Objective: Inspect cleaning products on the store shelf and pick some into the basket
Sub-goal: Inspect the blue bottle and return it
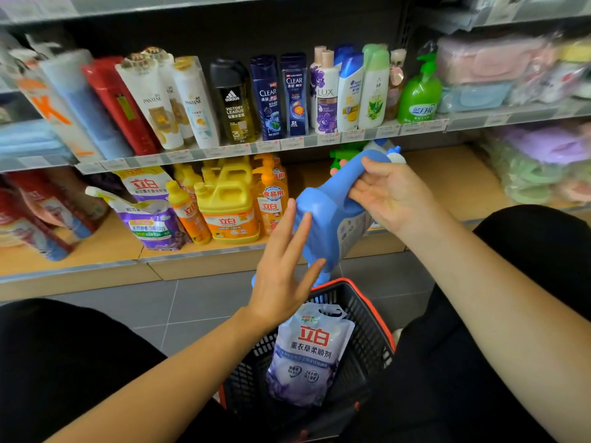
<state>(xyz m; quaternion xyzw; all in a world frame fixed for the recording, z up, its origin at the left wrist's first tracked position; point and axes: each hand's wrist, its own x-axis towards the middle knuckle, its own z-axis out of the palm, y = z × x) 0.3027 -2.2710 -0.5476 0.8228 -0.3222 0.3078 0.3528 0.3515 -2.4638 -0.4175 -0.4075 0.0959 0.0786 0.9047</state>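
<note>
While the fingers (335, 170) of our right hand (391, 195) curl round the neck of the blue bottle (323, 219) and grip it, the fingers (299, 233) of our left hand (281, 273) lie straight and open against its lower side. We hold the bottle tilted, cap up toward the shelf (105, 247), base just above the far rim of the basket (367, 330), where a pouch (310, 353) already lies. We judge the next move goes down, base first, carried by the right hand
</note>
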